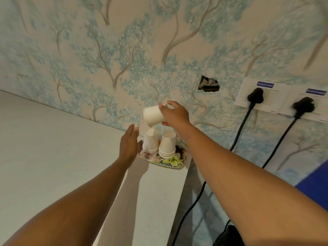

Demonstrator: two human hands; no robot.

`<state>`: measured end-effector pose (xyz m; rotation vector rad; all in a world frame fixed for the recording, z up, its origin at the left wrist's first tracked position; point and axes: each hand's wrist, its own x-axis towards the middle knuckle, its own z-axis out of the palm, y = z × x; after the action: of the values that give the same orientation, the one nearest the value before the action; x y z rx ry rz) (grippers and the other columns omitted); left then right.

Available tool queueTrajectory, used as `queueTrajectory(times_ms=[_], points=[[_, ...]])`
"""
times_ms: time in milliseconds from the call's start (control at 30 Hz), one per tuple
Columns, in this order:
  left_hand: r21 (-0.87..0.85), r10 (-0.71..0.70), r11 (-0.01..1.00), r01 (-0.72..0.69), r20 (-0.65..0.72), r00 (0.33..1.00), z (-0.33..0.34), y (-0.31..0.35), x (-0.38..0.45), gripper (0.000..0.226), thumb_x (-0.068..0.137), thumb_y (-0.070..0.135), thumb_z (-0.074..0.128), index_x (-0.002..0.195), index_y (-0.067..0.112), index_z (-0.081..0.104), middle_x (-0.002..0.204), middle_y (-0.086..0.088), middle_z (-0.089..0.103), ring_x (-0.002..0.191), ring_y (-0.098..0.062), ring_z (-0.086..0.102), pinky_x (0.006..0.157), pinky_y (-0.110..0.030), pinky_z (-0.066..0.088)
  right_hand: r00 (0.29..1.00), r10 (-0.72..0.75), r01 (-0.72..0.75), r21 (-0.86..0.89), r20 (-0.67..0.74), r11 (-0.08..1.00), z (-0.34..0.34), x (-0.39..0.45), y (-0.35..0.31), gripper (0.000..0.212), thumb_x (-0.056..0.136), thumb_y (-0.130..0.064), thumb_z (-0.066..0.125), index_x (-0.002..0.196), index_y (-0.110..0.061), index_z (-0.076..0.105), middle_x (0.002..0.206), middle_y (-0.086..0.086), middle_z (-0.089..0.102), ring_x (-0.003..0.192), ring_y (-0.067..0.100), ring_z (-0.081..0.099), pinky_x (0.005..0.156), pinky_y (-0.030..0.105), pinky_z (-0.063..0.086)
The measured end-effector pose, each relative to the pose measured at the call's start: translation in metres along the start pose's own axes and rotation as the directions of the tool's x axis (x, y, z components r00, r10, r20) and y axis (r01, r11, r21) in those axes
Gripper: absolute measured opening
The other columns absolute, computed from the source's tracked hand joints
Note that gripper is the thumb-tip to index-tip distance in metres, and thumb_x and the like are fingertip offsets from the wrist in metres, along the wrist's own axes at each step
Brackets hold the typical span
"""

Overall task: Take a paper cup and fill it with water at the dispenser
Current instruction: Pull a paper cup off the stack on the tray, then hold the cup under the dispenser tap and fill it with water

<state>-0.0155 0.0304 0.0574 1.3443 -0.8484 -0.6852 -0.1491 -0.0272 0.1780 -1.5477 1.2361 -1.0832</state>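
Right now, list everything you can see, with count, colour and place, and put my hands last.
paper cup: one, white, tilted, held above the stacks
cup stacks: two, white, upside down on the tray
tray: one, floral, at the counter's right end
counter: one, pale grey, along the wall
sockets: two, white, on the wall at right
plugs: two, black, in the sockets, cords hanging down
wall hole: one, dark, left of the sockets
left hand: open, beside the stacks
right hand: grip closed on the cup

The right hand (174, 113) grips a white paper cup (153, 115) tilted on its side above two upturned cup stacks (160, 143) standing on a floral tray (174, 163) at the corner of the pale surface (53, 148). The left hand (128, 145) hangs open just beside the left stack. Two black plugs (255, 95) sit in wall sockets on the tree-patterned wallpaper.
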Motion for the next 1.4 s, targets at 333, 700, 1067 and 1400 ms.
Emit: queueTrajectory(times_ms=[333,700,1067,1400], points=[[-0.209,-0.127,0.966,0.153,0.135,0.983,-0.012,0.046,-0.075,0.045,0.097,0.064,0.031,0.110,0.031,0.059,0.109,-0.009,0.068,0.102,-0.024,0.067,0.092,-0.045,0.053,0.977,0.182,-0.210,0.365,0.110,0.907,-0.003,-0.107,0.030,0.028,0.086,-0.025,0.067,0.112,-0.019,0.059,0.122,0.012,0.055,0.100,0.027,0.062,0.066,0.028,0.059],[0.017,-0.066,0.998,0.064,0.196,0.978,-0.014,0.060,-0.189,0.047,0.096,0.060,0.037,0.126,0.030,0.058,0.109,-0.001,0.068,0.097,-0.017,0.064,0.071,-0.030,0.049,0.954,0.180,-0.273,0.453,0.238,0.849,-0.048,-0.222,0.073,0.039,0.072,-0.017,0.083,0.102,-0.021,0.058,0.112,0.008,0.062,0.096,0.024,0.068,0.070,0.032,0.060],[0.437,0.219,0.803,-0.405,0.415,0.883,0.002,0.047,-0.284,0.039,0.077,0.080,0.047,0.104,0.053,0.056,0.102,0.029,0.060,0.097,0.010,0.054,0.080,-0.019,0.042,0.972,0.146,-0.181,0.184,0.185,0.966,-0.081,-0.305,0.113,0.062,0.072,-0.004,0.075,0.124,-0.028,0.050,0.108,-0.004,0.062,0.095,0.010,0.057,0.070,0.025,0.055],[0.381,0.159,0.771,-0.510,0.660,0.734,0.022,0.014,-0.337,0.054,0.079,0.077,0.053,0.116,0.037,0.060,0.110,0.017,0.064,0.100,0.000,0.058,0.085,-0.026,0.049,0.978,0.205,-0.195,0.191,-0.031,0.962,-0.103,-0.369,0.168,0.063,0.065,-0.028,0.070,0.123,-0.024,0.045,0.111,-0.001,0.058,0.103,0.024,0.060,0.082,0.037,0.056]])
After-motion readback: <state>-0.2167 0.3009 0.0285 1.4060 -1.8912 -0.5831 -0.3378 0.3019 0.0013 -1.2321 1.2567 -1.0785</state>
